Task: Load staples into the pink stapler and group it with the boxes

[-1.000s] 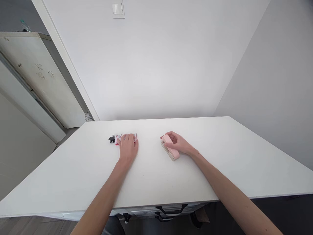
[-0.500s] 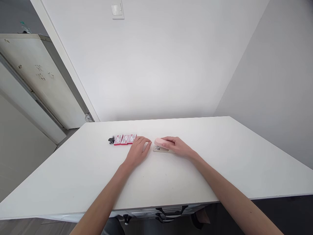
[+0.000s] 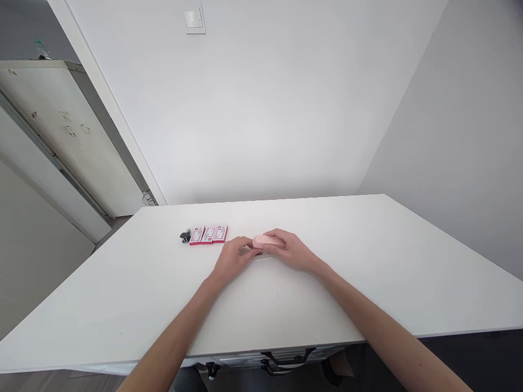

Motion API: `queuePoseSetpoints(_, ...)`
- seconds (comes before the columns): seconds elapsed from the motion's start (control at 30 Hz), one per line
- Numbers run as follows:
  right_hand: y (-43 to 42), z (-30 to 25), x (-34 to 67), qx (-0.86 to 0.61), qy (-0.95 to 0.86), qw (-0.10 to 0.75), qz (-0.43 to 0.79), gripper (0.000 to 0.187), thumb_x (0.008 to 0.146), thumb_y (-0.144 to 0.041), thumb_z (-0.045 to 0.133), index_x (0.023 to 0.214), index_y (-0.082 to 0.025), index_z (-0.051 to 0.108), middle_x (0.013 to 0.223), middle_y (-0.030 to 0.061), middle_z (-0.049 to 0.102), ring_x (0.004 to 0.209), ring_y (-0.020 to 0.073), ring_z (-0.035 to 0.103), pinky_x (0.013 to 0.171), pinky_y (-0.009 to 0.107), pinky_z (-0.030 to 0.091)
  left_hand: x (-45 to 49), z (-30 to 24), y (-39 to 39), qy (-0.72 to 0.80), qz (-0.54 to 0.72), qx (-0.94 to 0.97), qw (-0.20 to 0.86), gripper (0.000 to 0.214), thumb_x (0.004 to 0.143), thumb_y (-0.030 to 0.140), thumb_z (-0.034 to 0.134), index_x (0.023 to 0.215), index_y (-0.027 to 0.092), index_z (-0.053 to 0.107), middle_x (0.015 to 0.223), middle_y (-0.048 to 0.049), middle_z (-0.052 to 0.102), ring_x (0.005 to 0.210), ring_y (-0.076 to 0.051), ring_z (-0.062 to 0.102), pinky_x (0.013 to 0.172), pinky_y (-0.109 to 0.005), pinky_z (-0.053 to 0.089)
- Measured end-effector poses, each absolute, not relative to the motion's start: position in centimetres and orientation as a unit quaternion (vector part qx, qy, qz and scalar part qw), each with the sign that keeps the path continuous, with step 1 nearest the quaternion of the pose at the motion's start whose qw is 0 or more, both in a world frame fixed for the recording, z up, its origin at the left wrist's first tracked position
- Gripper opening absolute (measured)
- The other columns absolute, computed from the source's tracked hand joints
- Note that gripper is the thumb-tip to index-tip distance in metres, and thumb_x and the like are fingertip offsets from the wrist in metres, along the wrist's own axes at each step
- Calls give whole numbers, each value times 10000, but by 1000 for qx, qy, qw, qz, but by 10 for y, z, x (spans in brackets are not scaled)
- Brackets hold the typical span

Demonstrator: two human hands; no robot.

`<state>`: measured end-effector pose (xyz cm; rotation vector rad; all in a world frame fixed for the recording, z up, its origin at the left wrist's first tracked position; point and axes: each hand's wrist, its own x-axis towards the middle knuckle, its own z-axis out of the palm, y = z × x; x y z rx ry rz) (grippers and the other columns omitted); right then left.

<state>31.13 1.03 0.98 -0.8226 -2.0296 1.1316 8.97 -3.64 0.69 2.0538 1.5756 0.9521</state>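
Note:
A small pink stapler lies on the white table near the middle. My right hand is wrapped over its right part and holds it. My left hand reaches in from the left, its fingertips pinched at the stapler's left end. Left of the hands, three small red and white staple boxes lie side by side in a row. A black binder clip sits at the row's left end.
The table stands in a corner of white walls. An open door and its frame are at the left, beyond the table's far left corner. Black handles show under the near table edge.
My left hand left the staple boxes and moved right to the stapler. My right hand turned the stapler and slid it left, towards the middle of the table.

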Motion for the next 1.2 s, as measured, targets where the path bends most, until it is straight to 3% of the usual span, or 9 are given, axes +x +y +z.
queuePoseSetpoints(0.13, 12, 5, 311, -311, -773, 325, 448, 335, 909, -498, 658, 1153, -268, 667, 1130, 47, 712, 979, 236, 658, 800, 365, 520, 91, 8, -36, 570, 340, 721, 198, 268, 900, 489, 646, 846, 233, 709, 905, -12, 744, 845, -207, 658, 740, -317, 481)
queuePoseSetpoints(0.4, 11, 4, 307, -312, -742, 334, 491, 390, 888, -530, 685, 1184, -277, 675, 1201, 56, 687, 1076, 258, 636, 889, 398, 506, 90, 4, -36, 540, 343, 744, 196, 264, 911, 481, 641, 878, 231, 717, 924, -24, 709, 855, -196, 631, 724, -309, 461)
queuePoseSetpoints(0.67, 8, 11, 305, -274, -686, 338, 583, 362, 877, -526, 704, 1140, -281, 664, 1135, 20, 700, 1015, 236, 646, 884, 381, 498, 91, 2, -38, 543, 335, 750, 178, 227, 892, 449, 672, 832, 230, 666, 921, -16, 704, 854, -197, 642, 735, -321, 487)
queuePoseSetpoints(0.8, 6, 12, 302, -231, -661, 349, 623, 379, 885, -529, 699, 1171, -287, 641, 1152, 26, 684, 1006, 220, 639, 888, 375, 498, 95, 4, -41, 540, 324, 756, 177, 193, 893, 432, 674, 890, 239, 657, 925, -14, 707, 870, -204, 653, 732, -320, 511)
queuePoseSetpoints(1.2, 13, 7, 304, -207, -605, 357, 681, 405, 875, -510, 736, 1219, -313, 653, 1351, 63, 627, 1260, 276, 569, 1001, 425, 476, 98, 8, -45, 515, 322, 777, 163, 233, 935, 357, 641, 1161, 302, 657, 881, 18, 683, 834, -176, 642, 760, -310, 518)
